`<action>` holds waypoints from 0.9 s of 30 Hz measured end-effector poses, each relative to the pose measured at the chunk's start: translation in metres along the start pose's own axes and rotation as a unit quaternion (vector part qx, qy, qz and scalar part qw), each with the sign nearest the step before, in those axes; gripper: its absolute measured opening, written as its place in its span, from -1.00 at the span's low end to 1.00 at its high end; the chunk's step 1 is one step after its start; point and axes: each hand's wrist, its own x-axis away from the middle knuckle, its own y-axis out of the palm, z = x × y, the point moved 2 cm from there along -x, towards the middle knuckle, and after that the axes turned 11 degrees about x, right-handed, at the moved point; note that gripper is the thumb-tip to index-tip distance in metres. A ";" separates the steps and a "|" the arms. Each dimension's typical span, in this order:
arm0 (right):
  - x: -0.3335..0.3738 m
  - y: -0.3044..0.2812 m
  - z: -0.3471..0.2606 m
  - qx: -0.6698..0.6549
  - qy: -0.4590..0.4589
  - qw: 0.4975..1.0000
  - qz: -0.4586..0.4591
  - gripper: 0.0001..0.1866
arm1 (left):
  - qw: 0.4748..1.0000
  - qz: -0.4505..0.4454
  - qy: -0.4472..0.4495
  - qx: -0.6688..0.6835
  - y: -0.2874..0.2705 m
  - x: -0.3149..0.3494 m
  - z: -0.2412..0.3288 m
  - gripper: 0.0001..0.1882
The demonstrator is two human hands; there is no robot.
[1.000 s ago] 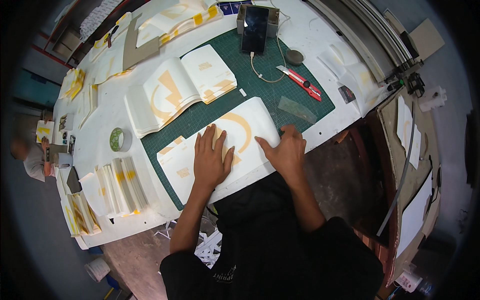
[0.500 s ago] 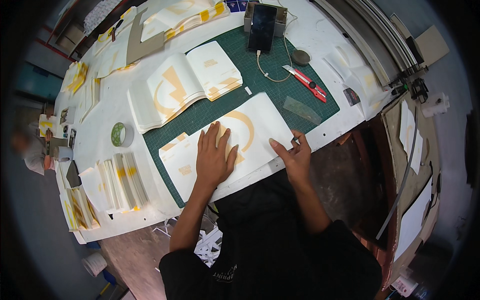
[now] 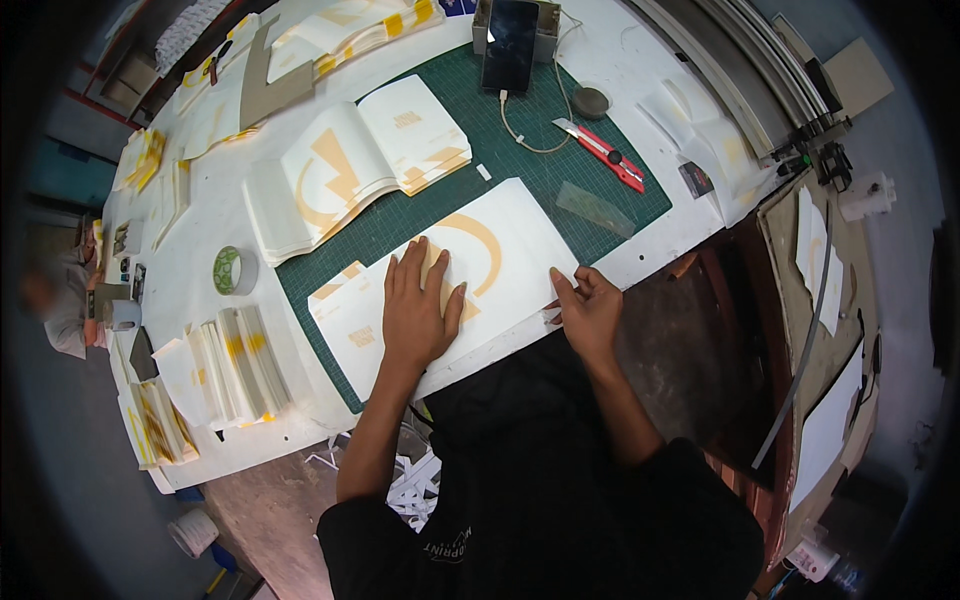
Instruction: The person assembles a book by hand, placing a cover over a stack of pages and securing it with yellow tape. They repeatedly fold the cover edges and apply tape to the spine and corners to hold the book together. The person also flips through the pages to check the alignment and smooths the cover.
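A white printed sheet [image 3: 525,240] with pale orange shapes lies slantwise along the near edge of a green cutting mat [image 3: 640,190]; whether there is more than one layer cannot be told. My left hand [image 3: 418,312] rests flat on its middle, fingers stretched and slightly spread. At the sheet's right end, my right hand [image 3: 592,312] is closed, with thumb and fingers pinched at the near right corner. The fingertips partly hide that corner. Beyond the sheet, an open stack of folded printed pages [image 3: 345,175] lies on the mat.
On the mat are a red utility knife [image 3: 605,155], a clear plastic strip [image 3: 595,208] and a phone [image 3: 510,45] with a cable. Leftward stand a tape roll [image 3: 234,270] and paper bundles [image 3: 235,365]. A metal machine [image 3: 745,75] borders the far right. Another person [image 3: 65,300] is at far left.
My right thumb has drawn in toward the fingers at the sheet's corner, and the hand has closed. The left hand stays flat on the sheet. The whole view has shifted slightly.
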 end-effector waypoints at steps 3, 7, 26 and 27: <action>-0.003 0.000 0.007 0.026 -0.001 1.000 0.001 -0.73 | 1.000 -0.001 0.003 -0.001 0.000 0.000 0.001 -0.47; 0.010 0.006 -0.007 0.111 -0.200 0.970 0.080 -0.81 | 1.000 0.013 0.007 0.021 -0.001 0.001 0.000 -0.46; 0.001 0.005 -0.015 0.136 -0.437 0.869 -0.190 -0.80 | 0.972 0.026 -0.017 0.232 -0.013 0.004 -0.013 -0.80; -0.009 0.003 -0.015 0.137 -0.420 0.876 -0.192 -0.81 | 0.973 0.027 -0.019 0.229 -0.013 0.004 -0.012 -0.80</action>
